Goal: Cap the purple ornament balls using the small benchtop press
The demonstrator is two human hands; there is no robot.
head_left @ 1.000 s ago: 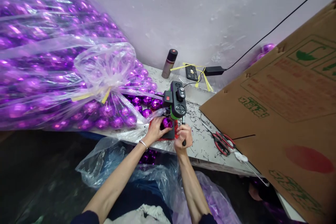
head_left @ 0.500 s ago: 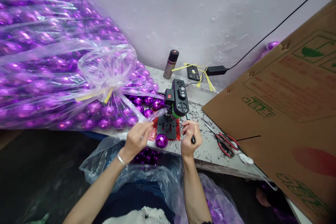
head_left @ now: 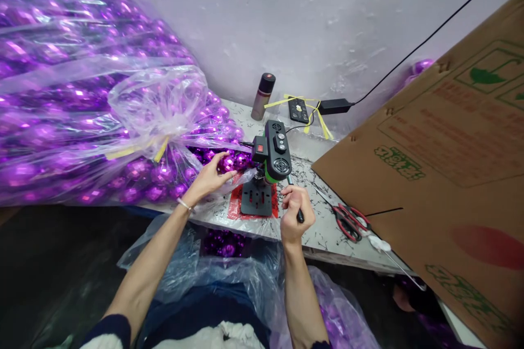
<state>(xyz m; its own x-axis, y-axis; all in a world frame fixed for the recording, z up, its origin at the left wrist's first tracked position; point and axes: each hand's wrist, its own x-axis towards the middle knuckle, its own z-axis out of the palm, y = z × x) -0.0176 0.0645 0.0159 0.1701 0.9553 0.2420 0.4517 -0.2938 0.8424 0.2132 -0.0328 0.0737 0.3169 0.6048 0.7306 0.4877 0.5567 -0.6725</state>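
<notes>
A small black and green bench drill [head_left: 272, 159] stands on a white table [head_left: 323, 232], its black base plate [head_left: 256, 199] bare on a red mat. My right hand [head_left: 295, 212] is closed round the drill's black lever handle. My left hand [head_left: 210, 177] reaches left of the drill into the mouth of a clear plastic bag [head_left: 155, 114], fingers round a purple faceted ball [head_left: 225, 163]. The bag is full of purple balls.
Red-handled scissors [head_left: 347, 222] lie right of the drill. A large cardboard sheet [head_left: 442, 163] leans over the table's right side. A grey bottle [head_left: 262, 97], a power strip [head_left: 297, 110] and an adapter [head_left: 335, 106] stand by the wall. A plastic bag [head_left: 223, 245] holding purple balls hangs below the table's edge.
The purple ball that sat on the drill's base has left it and dropped out of sight. My left hand moved from the base to the bag's mouth. The right hand stays on the lever.
</notes>
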